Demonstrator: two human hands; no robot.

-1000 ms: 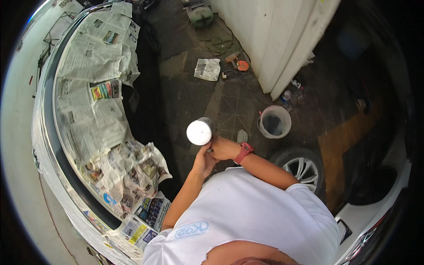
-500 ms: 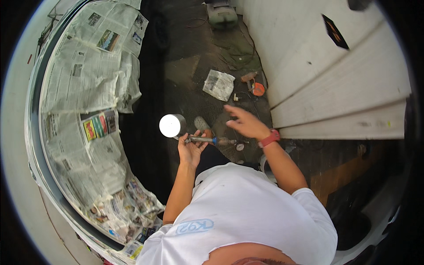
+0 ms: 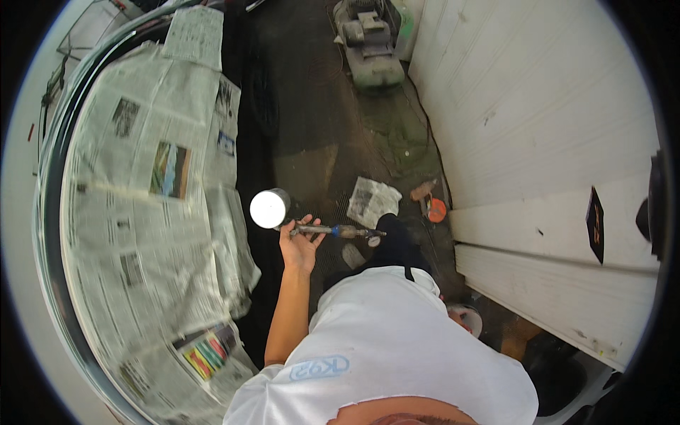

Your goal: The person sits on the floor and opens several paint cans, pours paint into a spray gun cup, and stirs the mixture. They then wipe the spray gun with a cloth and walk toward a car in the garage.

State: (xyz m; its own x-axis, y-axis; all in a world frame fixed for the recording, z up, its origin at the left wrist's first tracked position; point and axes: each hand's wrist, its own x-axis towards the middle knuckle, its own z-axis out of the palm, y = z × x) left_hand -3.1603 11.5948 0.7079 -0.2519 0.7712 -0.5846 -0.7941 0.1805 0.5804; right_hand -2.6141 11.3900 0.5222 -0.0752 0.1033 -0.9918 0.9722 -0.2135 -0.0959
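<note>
My left hand (image 3: 300,244) is closed around the handle of a spray gun (image 3: 347,231), palm turned up. The gun lies sideways across the fingers. Its round cup (image 3: 269,208), bright white on top, stands beyond the fingertips. A blue ring and a small round gauge (image 3: 374,241) sit along the gun toward the right. My right arm is mostly hidden behind my white shirt. Only a small reddish patch shows beside a white bucket (image 3: 476,320), perhaps part of that hand or its watch strap. Its fingers cannot be made out.
Newspaper sheets (image 3: 142,234) cover a curved car panel at my left. A crumpled paper (image 3: 373,201), an orange round object (image 3: 436,210) and a brownish tool (image 3: 423,189) lie on the dark floor. An air compressor (image 3: 375,67) stands ahead. White panelling (image 3: 510,142) lines the right.
My right hand, outstretched in front before, has dropped back beside my body. I have moved forward, with the compressor now closer. The left hand keeps hold of the spray gun.
</note>
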